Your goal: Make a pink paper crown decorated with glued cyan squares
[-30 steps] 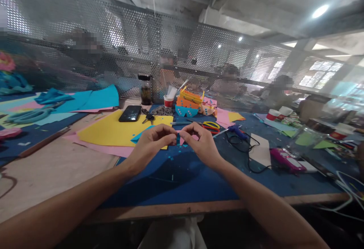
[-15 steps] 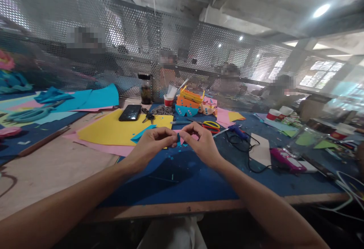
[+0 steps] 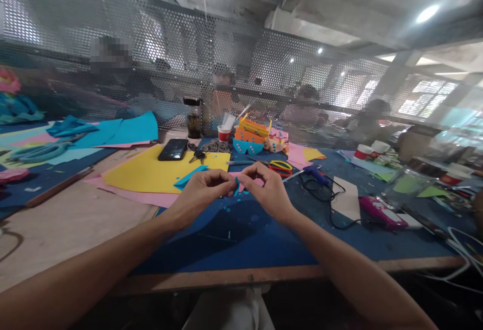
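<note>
Barely any change over the last second, so fine fingerwork continues: left hand [image 3: 202, 189] pinched nearly closed on small blue paper piece [image 3: 237, 185], just right of yellow sheet [image 3: 145, 174]; right hand [image 3: 268, 190] curled close beside, can't tell grip.

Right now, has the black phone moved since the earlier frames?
No. The black phone lies at the same spot on the yellow sheet's far edge; no shift shows against the perforated screen behind.
</note>
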Tool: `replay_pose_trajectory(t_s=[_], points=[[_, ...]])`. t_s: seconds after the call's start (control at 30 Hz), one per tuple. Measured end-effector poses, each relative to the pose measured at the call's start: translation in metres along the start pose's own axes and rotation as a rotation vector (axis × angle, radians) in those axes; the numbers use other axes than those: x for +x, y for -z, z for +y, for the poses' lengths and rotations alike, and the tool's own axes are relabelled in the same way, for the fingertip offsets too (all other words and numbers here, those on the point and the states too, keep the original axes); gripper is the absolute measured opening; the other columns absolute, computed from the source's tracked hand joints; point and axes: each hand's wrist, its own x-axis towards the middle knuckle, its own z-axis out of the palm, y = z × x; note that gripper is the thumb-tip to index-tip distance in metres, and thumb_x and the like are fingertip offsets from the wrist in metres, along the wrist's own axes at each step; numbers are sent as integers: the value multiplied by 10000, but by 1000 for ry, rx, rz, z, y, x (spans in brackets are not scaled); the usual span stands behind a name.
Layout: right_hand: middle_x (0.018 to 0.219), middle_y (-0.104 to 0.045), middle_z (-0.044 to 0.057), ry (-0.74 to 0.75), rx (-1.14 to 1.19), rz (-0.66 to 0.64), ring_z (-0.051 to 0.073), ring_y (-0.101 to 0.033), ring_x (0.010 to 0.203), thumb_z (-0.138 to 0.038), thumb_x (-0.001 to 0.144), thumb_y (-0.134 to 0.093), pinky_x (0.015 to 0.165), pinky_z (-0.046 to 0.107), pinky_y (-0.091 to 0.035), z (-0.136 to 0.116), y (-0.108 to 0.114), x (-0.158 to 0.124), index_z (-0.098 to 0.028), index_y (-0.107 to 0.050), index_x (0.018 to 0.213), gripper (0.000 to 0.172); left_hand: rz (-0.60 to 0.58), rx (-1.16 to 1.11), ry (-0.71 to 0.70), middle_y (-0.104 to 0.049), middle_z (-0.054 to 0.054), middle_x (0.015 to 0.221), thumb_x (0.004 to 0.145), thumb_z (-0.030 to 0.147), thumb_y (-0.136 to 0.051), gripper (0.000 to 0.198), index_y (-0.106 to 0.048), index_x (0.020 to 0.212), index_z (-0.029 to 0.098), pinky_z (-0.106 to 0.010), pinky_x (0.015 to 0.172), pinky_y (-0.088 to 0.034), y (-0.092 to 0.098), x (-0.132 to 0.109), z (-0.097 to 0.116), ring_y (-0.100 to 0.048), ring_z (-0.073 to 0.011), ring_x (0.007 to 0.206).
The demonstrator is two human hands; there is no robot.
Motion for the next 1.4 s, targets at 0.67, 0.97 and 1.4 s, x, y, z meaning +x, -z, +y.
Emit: replay_pose_trajectory(t_s=[0.67,0.97,1.4], points=[[974,-640,26,326,-326,-16,156,-623,849,-220,951,-617,844,337,-481,6,-1,-5,-254,-654,1038,100,64,-203,105,-639,4,690,750,334,-795,201,-698,706,164,-271,721,-499,3,6,2,-587,-125,663],[1026,-674,41,429,-509,-72,203,-616,995,-239,971,-606,880,378,-437,10,1,-7,-284,-658,1080,129,34,-232,123,-663,-2,739,762,341,-798,200,-701,725,170,-264,713,-506,4,5,-1,-597,-120,678],[962,-666,31,373,-385,-45,184,-618,868,-311,963,-629,844,374,-472,12,-2,-7,-269,-664,977,57,-15,-273,121,-651,-4,726,794,297,-776,151,-709,737,174,-261,706,-499,4,4,-2,-588,-117,678]])
